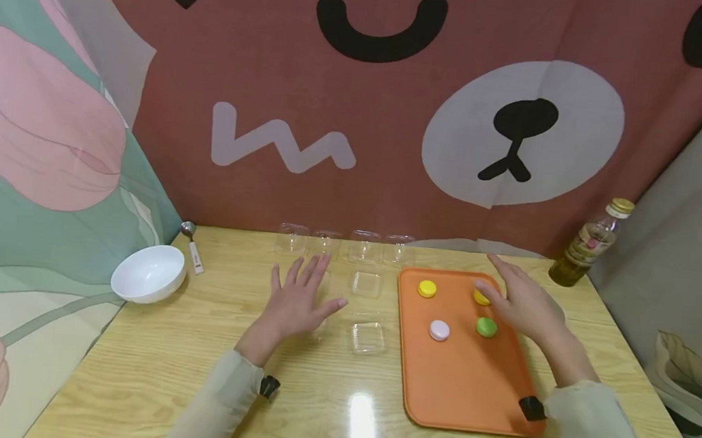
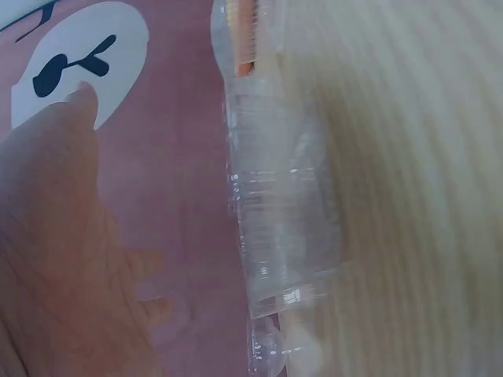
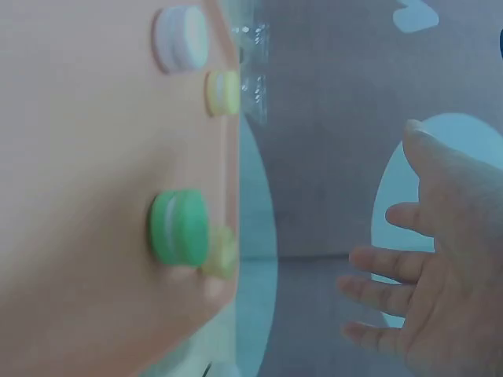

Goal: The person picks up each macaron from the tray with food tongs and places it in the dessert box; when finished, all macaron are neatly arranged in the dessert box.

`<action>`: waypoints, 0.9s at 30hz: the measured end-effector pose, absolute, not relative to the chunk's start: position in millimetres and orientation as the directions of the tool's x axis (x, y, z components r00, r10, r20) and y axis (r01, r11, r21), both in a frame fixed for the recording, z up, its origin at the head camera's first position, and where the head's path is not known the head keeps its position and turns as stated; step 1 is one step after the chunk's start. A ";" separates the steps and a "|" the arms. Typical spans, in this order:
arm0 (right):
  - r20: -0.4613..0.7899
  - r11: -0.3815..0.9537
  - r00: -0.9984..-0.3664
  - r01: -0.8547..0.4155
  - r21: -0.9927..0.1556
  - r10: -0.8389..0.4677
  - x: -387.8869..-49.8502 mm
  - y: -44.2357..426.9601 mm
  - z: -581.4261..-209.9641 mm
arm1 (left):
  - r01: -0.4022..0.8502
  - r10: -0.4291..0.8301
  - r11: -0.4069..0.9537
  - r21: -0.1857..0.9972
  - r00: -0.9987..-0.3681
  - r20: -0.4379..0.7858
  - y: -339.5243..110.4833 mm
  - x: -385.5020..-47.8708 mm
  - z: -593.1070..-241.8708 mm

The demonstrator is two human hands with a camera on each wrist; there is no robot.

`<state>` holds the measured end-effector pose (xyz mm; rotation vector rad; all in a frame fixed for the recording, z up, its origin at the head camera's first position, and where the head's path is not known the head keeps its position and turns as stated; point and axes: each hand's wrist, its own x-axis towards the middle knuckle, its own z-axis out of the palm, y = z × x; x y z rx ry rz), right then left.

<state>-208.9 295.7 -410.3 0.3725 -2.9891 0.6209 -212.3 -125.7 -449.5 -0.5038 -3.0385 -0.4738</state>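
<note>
My left hand (image 1: 296,304) hovers with fingers spread over small clear plastic boxes, holding nothing; it partly covers some of them. One clear box (image 1: 368,338) and another clear box (image 1: 366,283) sit to its right. Above the right side of an orange tray (image 1: 467,393) is my right hand (image 1: 524,303), its fingers extended and nothing in its grasp. On the tray lie a green macaron (image 3: 181,228), a pale pink macaron (image 1: 439,330), a yellow macaron (image 1: 426,289) and a second yellow macaron (image 1: 481,297), the last partly hidden by the right hand.
Clear plastic pieces (image 1: 364,247) line the table's back edge by the bear-print cloth. A white bowl (image 1: 148,273) and a spoon (image 1: 193,246) are at the left. A bottle with a gold cap (image 1: 590,246) stands at the back right.
</note>
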 end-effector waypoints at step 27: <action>-0.016 0.946 -1.000 0.005 -0.324 0.000 -161.7 385.5 -446.3 | 0.439 0.457 0.845 0.305 -0.889 0.015 -100.8 -193.1 -461.8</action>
